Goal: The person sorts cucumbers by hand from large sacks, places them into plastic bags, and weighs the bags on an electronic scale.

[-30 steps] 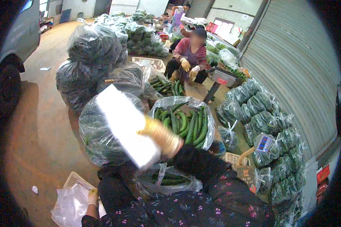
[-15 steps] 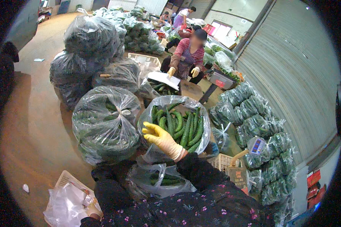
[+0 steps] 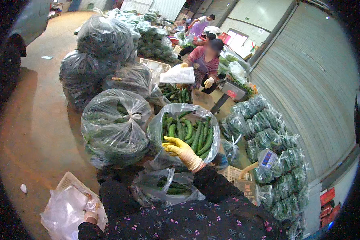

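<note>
My right hand (image 3: 184,153), in a yellow-and-white glove, hovers over the near rim of a clear plastic bag (image 3: 156,146) of cucumbers. Its fingers are apart and hold nothing. Inside that bag, long green cucumbers (image 3: 196,134) lie loosely side by side. At the lower left my left hand (image 3: 91,217) reaches among clear plastic bags (image 3: 62,210) in a shallow beige crate (image 3: 70,180); its fingers blend into the plastic, so their grip is unclear. Another bag of cucumbers (image 3: 174,186) sits close to my body.
A tied full bag (image 3: 116,126) stands left, with stacked dark bags (image 3: 104,40) behind it. Bagged cucumbers (image 3: 276,160) line the right, beside a small scale display (image 3: 267,159). Across from me a co-worker (image 3: 204,60) holds a white sheet (image 3: 178,75) over more cucumbers.
My left hand has come into fuller view among the plastic bags. My right hand has drawn slightly nearer to me. The co-worker has raised the white sheet, uncovering more cucumbers.
</note>
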